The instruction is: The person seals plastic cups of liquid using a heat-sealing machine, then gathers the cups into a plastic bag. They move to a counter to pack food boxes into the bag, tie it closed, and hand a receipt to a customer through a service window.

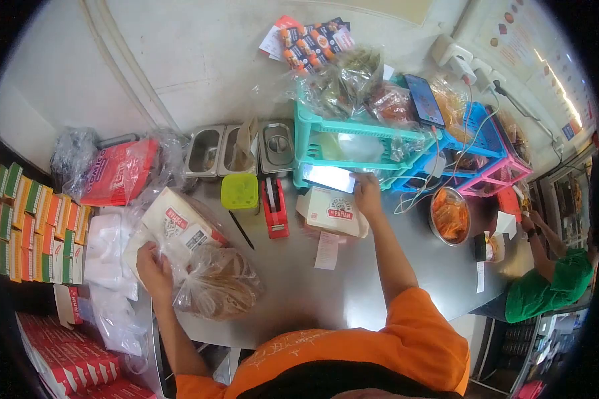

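My right hand [367, 191] has its fingers closed on the right end of a smartphone [327, 177] with a bright white screen. The phone is tilted in front of the turquoise rack, just above a white and red takeaway box [333, 211]. A printed receipt [327, 251] hangs from that box's front. My left hand [154, 269] is closed at the lower left edge of another takeaway box [182, 223], gripping clear plastic around it. A white label is on this box's top. Beside the hand sits a clear plastic bag with brown contents [219, 284].
Around the steel counter [293, 292] are a red tape dispenser [273, 207], green tub [239, 191], black pen [241, 230], steel pans [205, 151], turquoise rack [359, 126] and a bowl of orange food [449, 216]. A co-worker in green [549, 286] works at right. Stacked cartons [33, 226] stand left.
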